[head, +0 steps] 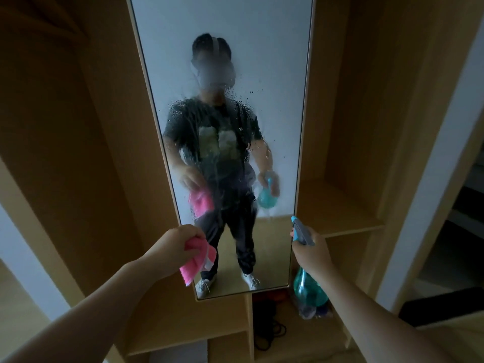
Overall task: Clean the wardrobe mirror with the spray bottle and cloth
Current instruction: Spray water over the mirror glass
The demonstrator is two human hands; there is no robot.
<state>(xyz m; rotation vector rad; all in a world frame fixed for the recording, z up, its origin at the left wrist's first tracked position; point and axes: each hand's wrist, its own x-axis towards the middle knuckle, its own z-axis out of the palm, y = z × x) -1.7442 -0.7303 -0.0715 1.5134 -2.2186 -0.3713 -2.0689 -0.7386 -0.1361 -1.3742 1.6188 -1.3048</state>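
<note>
The wardrobe (78, 153) of pale wood fills the whole view, and set in its middle stands the mirror (277, 74), a tall narrow panel whose long axis runs straight up and down, from the top of the view to a bottom edge just below the level of our hands. It lies directly ahead of us and mostly above both hands. Its middle stretch is wet: droplets and downward runs cover the glass from about head height of the reflection to around hip height, while the top and the lowest part look dry.

The left hand (172, 248) is closed around a bunched pink cloth (200, 260), fingers curled over the top with the loose end hanging down. It sits in front of the lower left part of the glass, near it but, as far as we can judge, not yet touching. The right hand (310, 248) is wrapped around the neck of the teal spray bottle (307, 285), nozzle pointing up and toward the mirror's right edge, the body hanging below the fist.

We judge the spraying largely done and the wiping next. The cloth hand is the one to move, and it must travel upward and slightly right along the mirror's long axis to reach the wet band. Runs creeping downward may reach the bottom frame first.
</note>
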